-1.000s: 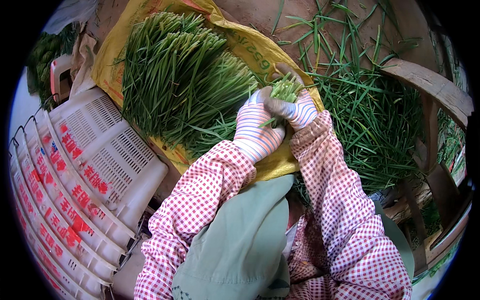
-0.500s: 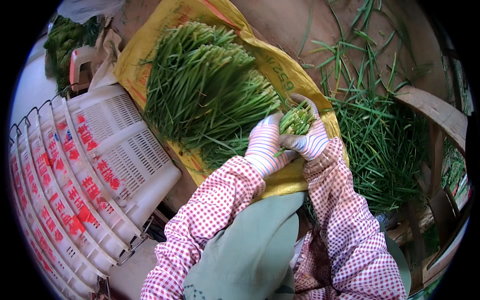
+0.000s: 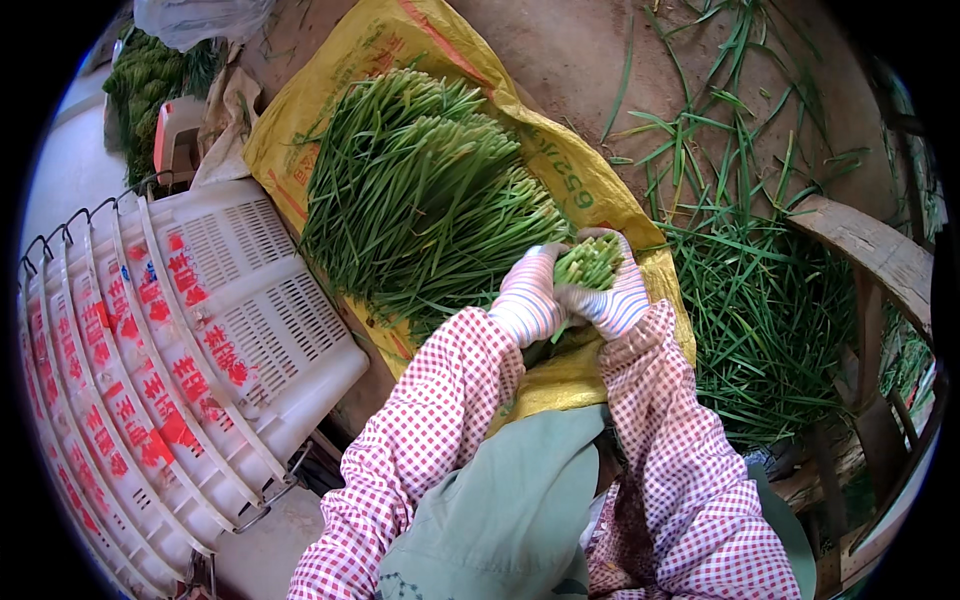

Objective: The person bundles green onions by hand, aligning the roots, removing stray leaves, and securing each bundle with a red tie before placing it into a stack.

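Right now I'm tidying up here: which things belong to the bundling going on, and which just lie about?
In use:
left hand
right hand
small green bunch
pile of green stalks
yellow sack

Lying about:
stacked white crates
loose leaves
wooden plank

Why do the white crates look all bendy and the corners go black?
In the head view the fisheye lens curves the stacked white crates near the rim and blacks out the corners; daylight falls evenly, and the gloved hands, left hand and right hand, look sharp around the green bunch.
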Demonstrator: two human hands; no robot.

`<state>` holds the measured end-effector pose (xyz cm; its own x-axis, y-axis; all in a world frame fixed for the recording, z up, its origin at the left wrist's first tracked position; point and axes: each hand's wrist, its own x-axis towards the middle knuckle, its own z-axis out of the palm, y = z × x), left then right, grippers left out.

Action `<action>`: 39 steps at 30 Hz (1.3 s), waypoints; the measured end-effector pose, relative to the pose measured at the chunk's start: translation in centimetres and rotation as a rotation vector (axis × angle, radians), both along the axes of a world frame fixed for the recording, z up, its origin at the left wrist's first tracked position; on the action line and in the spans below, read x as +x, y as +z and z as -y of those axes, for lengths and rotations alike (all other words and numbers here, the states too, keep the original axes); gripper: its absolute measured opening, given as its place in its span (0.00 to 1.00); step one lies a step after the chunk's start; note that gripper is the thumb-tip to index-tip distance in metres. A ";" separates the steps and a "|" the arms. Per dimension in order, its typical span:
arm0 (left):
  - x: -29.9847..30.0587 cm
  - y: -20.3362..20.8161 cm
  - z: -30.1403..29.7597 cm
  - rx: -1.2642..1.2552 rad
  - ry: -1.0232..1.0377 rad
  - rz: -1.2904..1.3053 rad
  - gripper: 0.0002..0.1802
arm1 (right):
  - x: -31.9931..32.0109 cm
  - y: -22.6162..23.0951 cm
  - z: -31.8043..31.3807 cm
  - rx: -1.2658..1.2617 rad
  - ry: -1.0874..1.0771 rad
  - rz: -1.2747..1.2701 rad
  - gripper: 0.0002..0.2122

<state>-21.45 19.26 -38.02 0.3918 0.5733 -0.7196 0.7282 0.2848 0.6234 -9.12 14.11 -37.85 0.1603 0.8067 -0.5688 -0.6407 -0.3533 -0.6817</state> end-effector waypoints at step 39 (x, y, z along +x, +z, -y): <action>-1.4 1.2 -1.3 -0.192 -0.025 0.011 0.46 | 18.2 32.0 10.4 0.689 -0.240 0.499 0.18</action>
